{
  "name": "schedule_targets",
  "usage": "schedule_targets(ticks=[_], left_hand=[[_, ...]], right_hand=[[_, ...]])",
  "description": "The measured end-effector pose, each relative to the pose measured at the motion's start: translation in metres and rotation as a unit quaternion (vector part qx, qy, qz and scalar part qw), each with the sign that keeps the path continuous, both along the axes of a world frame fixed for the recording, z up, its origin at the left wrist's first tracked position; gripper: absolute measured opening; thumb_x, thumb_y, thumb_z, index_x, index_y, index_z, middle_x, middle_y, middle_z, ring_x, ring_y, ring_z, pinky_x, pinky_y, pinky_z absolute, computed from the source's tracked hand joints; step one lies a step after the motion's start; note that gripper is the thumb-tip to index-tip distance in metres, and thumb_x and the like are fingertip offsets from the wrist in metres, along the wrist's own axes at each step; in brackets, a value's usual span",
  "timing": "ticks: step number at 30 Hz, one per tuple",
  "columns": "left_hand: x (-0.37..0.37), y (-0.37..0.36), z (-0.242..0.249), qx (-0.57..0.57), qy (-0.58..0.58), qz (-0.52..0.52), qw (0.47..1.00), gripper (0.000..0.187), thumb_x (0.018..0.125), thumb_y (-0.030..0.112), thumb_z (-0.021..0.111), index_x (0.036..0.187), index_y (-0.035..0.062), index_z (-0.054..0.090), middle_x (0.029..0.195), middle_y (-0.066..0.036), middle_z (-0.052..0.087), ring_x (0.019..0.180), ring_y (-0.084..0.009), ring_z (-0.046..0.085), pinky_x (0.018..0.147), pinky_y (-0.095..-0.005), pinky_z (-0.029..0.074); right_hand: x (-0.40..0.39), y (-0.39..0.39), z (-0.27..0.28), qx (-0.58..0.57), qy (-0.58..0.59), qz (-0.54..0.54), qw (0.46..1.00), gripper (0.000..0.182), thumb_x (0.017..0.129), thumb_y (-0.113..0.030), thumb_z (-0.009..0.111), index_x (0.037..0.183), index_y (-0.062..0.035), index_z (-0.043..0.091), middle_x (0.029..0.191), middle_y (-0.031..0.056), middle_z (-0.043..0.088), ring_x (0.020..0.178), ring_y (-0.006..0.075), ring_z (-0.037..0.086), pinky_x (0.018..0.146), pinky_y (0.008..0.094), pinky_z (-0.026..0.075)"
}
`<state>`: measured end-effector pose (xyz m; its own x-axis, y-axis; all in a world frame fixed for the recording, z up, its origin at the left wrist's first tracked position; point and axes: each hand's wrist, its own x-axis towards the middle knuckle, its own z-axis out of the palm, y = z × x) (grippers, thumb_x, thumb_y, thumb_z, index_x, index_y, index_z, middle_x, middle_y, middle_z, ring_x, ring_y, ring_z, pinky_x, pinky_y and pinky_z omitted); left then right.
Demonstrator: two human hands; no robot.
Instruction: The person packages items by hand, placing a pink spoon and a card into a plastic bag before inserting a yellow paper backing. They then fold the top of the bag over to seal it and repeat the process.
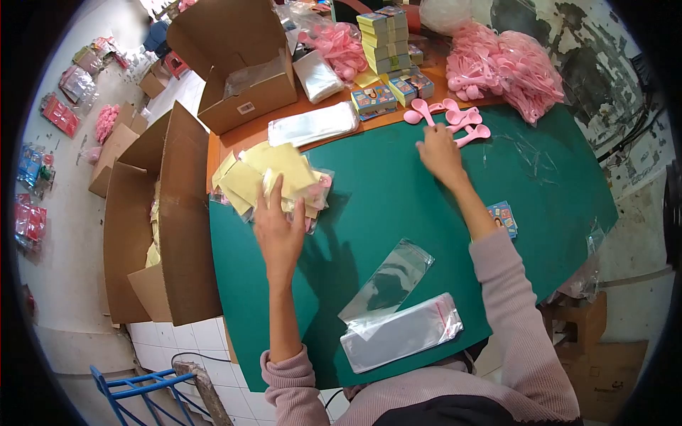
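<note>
My left hand [279, 227] has its fingers spread at the near side of a heap of clear packets [266, 177] with pale yellow cards and some pink inside. The topmost yellow card [293, 170] is blurred, just beyond my fingertips. At the far side of the green mat, my right hand [442, 155] reaches to several loose pink spoons [472, 133], thumb apart from the fingers and fingertips right at the handles. Close to my body lies a stack of clear plastic sleeves [401, 337], with a single sleeve [391, 280] slanting off it.
Small printed cards [503, 219] lie partly behind my right forearm. Along the back stand banded card stacks [383, 39], bagged pink spoons [501, 67], more clear sleeves [312, 124] and an open carton [245, 92]. A tall cardboard box [188, 227] stands at the table's left edge.
</note>
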<state>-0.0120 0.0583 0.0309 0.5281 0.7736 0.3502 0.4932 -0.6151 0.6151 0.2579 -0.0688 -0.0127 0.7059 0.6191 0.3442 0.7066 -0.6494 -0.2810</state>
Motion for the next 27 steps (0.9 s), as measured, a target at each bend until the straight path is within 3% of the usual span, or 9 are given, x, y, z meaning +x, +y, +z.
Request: schedule_targets(ticks=[1, 2, 5, 6, 9, 12, 19, 24, 27], left_hand=[[-0.003, 0.001, -0.001, 0.272, 0.119, 0.095, 0.950, 0.040, 0.079, 0.012, 0.062, 0.118, 0.0070, 0.054, 0.114, -0.013, 0.057, 0.099, -0.0253, 0.056, 0.078, -0.0362, 0.045], [-0.005, -0.003, 0.000, 0.252, 0.091, 0.059, 0.962, 0.036, 0.077, 0.017, 0.063, 0.110, 0.0053, 0.055, 0.111, -0.015, 0.056, 0.097, -0.0324, 0.055, 0.079, -0.0404, 0.043], [-0.003, -0.050, -0.013, 0.029, 0.042, -0.251, 0.967, 0.029, 0.074, 0.015, 0.068, 0.098, 0.0027, 0.056, 0.102, -0.013, 0.053, 0.087, -0.0311, 0.056, 0.075, -0.0367, 0.046], [-0.001, -0.077, -0.018, -0.064, 0.086, -0.242, 0.964, 0.032, 0.072, 0.010, 0.068, 0.101, 0.0015, 0.055, 0.092, -0.013, 0.053, 0.083, -0.0299, 0.056, 0.073, -0.0356, 0.047], [0.005, -0.101, -0.042, 0.005, 0.029, -0.247, 0.969, 0.035, 0.072, 0.010, 0.068, 0.104, 0.0019, 0.055, 0.087, -0.013, 0.052, 0.079, -0.0291, 0.056, 0.070, -0.0364, 0.047], [0.006, -0.097, -0.042, -0.200, 0.040, -0.319, 0.925, 0.030, 0.073, 0.005, 0.065, 0.102, 0.0024, 0.056, 0.083, -0.009, 0.052, 0.079, -0.0267, 0.054, 0.069, -0.0363, 0.045], [0.003, -0.086, -0.037, -0.039, 0.031, -0.360, 0.932, 0.019, 0.076, 0.002, 0.060, 0.095, 0.0049, 0.057, 0.082, -0.008, 0.053, 0.069, -0.0235, 0.055, 0.064, -0.0345, 0.046], [0.007, -0.086, -0.023, -0.261, -0.002, -0.312, 0.914, 0.023, 0.073, 0.000, 0.066, 0.093, 0.0032, 0.056, 0.084, -0.007, 0.052, 0.074, -0.0167, 0.059, 0.067, -0.0288, 0.049], [0.007, -0.079, -0.028, -0.259, -0.017, -0.303, 0.917, 0.024, 0.071, -0.001, 0.068, 0.092, 0.0016, 0.056, 0.082, -0.007, 0.054, 0.071, -0.0141, 0.060, 0.065, -0.0268, 0.050]], right_hand=[[0.010, 0.007, -0.005, 0.002, -0.001, 0.002, 1.000, 0.025, 0.076, -0.012, 0.061, 0.094, 0.0039, 0.056, 0.099, 0.0195, 0.052, 0.094, 0.0339, 0.052, 0.079, 0.0409, 0.046], [0.017, 0.011, -0.010, -0.018, -0.024, -0.038, 0.999, 0.024, 0.076, -0.010, 0.060, 0.094, 0.0047, 0.055, 0.098, 0.0199, 0.053, 0.093, 0.0345, 0.053, 0.079, 0.0423, 0.046], [0.022, 0.016, -0.018, -0.031, -0.056, -0.092, 0.994, 0.025, 0.074, -0.006, 0.060, 0.095, 0.0059, 0.054, 0.097, 0.0212, 0.055, 0.094, 0.0356, 0.053, 0.080, 0.0446, 0.045], [0.021, 0.018, -0.019, -0.025, -0.065, -0.105, 0.992, 0.026, 0.073, -0.004, 0.061, 0.096, 0.0064, 0.054, 0.097, 0.0220, 0.055, 0.094, 0.0360, 0.053, 0.081, 0.0454, 0.045], [0.013, 0.009, -0.004, -0.043, 0.060, -0.130, 0.989, 0.028, 0.072, -0.004, 0.061, 0.096, 0.0072, 0.054, 0.098, 0.0242, 0.056, 0.095, 0.0368, 0.054, 0.081, 0.0449, 0.045], [0.011, -0.003, -0.003, -0.074, 0.080, -0.100, 0.989, 0.028, 0.072, -0.006, 0.061, 0.095, 0.0075, 0.055, 0.100, 0.0265, 0.055, 0.097, 0.0382, 0.053, 0.083, 0.0461, 0.044], [0.007, 0.002, -0.021, 0.034, 0.011, -0.062, 0.997, 0.026, 0.074, -0.012, 0.063, 0.094, 0.0034, 0.056, 0.102, 0.0213, 0.052, 0.098, 0.0373, 0.050, 0.079, 0.0466, 0.044], [0.022, 0.002, -0.024, 0.018, 0.024, -0.077, 0.997, 0.024, 0.076, -0.012, 0.062, 0.093, 0.0034, 0.056, 0.097, 0.0195, 0.056, 0.095, 0.0345, 0.053, 0.075, 0.0450, 0.045], [0.020, -0.007, -0.012, 0.044, 0.155, -0.017, 0.987, 0.021, 0.075, -0.011, 0.062, 0.091, 0.0023, 0.056, 0.090, 0.0172, 0.060, 0.086, 0.0316, 0.058, 0.070, 0.0421, 0.046]])
